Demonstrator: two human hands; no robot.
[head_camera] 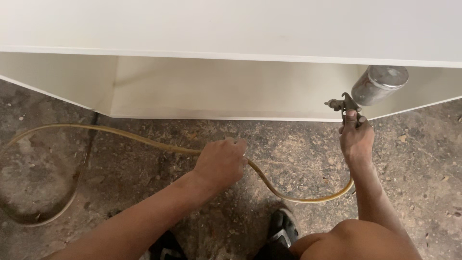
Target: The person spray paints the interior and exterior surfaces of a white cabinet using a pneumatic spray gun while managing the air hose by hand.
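Two shoes [283, 230] show at the bottom edge, both cut off; a knee [356, 238] hides part of one. Two hands work apart above one dirt floor [298, 154]. Left hand [222, 161] is closed round one yellowish hose [120, 135]. Right hand [356, 137] is clamped on one spray gun [347, 105], its metal cup [379, 84] half under one white cabinet [231, 29]. Hose's far end runs off left.
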